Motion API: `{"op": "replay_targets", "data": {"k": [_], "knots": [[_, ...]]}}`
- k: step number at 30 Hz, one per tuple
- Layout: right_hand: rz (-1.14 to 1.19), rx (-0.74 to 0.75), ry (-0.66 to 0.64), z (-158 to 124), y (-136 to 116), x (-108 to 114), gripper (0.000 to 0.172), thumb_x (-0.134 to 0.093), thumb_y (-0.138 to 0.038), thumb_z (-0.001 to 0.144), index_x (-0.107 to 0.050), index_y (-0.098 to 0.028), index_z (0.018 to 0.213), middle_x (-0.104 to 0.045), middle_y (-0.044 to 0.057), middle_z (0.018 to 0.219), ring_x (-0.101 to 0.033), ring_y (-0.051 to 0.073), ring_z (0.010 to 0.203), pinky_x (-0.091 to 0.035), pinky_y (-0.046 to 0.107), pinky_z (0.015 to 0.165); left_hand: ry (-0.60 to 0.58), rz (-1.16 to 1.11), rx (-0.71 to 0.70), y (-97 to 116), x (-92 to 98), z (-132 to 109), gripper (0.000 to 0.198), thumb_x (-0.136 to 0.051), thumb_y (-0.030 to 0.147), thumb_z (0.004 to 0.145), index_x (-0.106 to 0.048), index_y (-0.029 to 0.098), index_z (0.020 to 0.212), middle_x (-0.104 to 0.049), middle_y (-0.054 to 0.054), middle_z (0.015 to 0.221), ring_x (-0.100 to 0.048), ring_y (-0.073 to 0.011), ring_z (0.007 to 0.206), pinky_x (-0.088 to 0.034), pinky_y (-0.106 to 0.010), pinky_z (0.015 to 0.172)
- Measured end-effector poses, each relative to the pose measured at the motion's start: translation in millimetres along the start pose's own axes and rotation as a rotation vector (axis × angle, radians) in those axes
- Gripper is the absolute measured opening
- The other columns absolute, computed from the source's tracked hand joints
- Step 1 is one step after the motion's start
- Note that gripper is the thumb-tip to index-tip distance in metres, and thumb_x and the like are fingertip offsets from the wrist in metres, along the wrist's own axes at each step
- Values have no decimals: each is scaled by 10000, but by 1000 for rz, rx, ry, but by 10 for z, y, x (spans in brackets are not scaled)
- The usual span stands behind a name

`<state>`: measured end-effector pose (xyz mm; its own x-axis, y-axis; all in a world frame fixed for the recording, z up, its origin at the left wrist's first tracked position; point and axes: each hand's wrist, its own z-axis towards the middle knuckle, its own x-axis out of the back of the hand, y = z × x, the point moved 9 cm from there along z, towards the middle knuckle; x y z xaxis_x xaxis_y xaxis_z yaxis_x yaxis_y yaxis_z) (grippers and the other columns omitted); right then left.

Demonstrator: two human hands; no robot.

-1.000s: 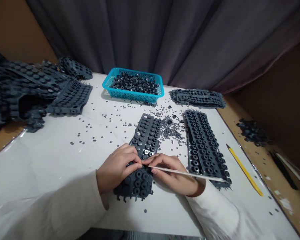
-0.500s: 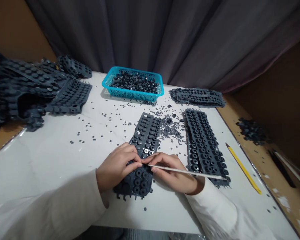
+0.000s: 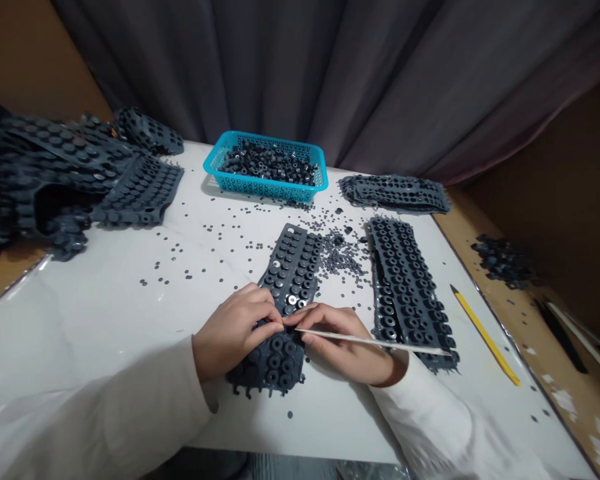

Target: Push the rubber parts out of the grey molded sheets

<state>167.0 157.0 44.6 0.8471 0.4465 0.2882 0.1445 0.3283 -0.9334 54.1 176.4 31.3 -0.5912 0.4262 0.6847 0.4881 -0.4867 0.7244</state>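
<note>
A dark grey rubber sheet (image 3: 294,257) with rows of round moulded parts lies in front of me, its near end showing several ring-shaped pieces. My left hand (image 3: 240,327) is closed on the sheet's left side, thumb and forefinger pinching at its middle. My right hand (image 3: 343,340) meets it there, closed round a thin white stick (image 3: 375,342) whose tip points at the pinched spot. The fingers hide the part between them. Beside my right forearm lies a second rubber sheet (image 3: 407,280) with ring-shaped parts.
A blue basket (image 3: 265,192) of small black parts stands at the back. Small dark discs (image 3: 343,260) litter the white table. Moulded sheets (image 3: 80,167) are heaped at left; a stack (image 3: 395,193) lies back right. A yellow pencil (image 3: 485,333) and black scraps (image 3: 503,260) are at right.
Both hands keep nearly the same grip and place on the sheet and stick. The view has shifted very slightly.
</note>
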Motion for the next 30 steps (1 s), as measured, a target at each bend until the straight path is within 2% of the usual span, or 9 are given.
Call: {"op": "replay_targets", "data": {"k": [7, 14, 20, 23, 26, 28, 30], "knots": [[-41, 31, 11, -1, -32, 1, 92, -538, -243, 896, -599, -184, 932, -695, 122, 1002, -666, 184, 945, -531, 312, 817, 6, 15, 7, 4, 3, -1, 183, -507, 267, 912, -617, 194, 783, -591, -25, 842, -491, -190, 850, -381, -314, 751], [-129, 49, -36, -24, -50, -41, 84, -498, -233, 919, -562, -204, 966, -670, 116, 1054, -641, 179, 972, -514, 313, 820, 3, 16, 12, 11, 8, 1, 201, -495, 279, 914, -620, 191, 784, -590, -32, 841, -491, -192, 842, -385, -317, 738], [-206, 121, -46, -32, -109, -72, 99, -449, -252, 944, -522, -209, 994, -643, 120, 1083, -619, 173, 1012, -514, 299, 815, -13, 22, -4, 25, 11, -7, 211, -485, 277, 919, -617, 188, 781, -587, -32, 843, -489, -191, 840, -390, -317, 740], [-206, 90, -13, -31, -90, -59, 101, -453, -269, 944, -527, -213, 985, -638, 115, 1093, -612, 175, 1032, -511, 308, 832, -15, 32, -18, 29, -28, -3, 191, -493, 265, 918, -622, 189, 799, -582, -33, 846, -490, -194, 849, -392, -320, 752], [-144, 16, 80, -42, -33, 15, 109, -476, -302, 935, -537, -215, 960, -635, 110, 1099, -612, 189, 1039, -509, 338, 853, -45, 49, -25, 45, -41, 2, 135, -532, 275, 897, -624, 189, 849, -583, -42, 873, -497, -206, 881, -406, -333, 766], [-89, -9, 161, -61, 0, 89, 112, -494, -310, 927, -544, -216, 962, -623, 108, 1122, -614, 196, 1035, -509, 356, 865, -47, 18, -36, 86, 75, -17, 108, -561, 279, 876, -622, 193, 895, -590, -43, 905, -513, -206, 905, -425, -339, 788], [-44, -10, 257, -90, 27, 185, 121, -506, -316, 920, -554, -218, 973, -614, 103, 1127, -616, 198, 1026, -512, 364, 873, 70, -43, 13, 89, 396, -69, 122, -547, 277, 883, -619, 201, 944, -600, -38, 938, -541, -193, 911, -454, -339, 803]]}}
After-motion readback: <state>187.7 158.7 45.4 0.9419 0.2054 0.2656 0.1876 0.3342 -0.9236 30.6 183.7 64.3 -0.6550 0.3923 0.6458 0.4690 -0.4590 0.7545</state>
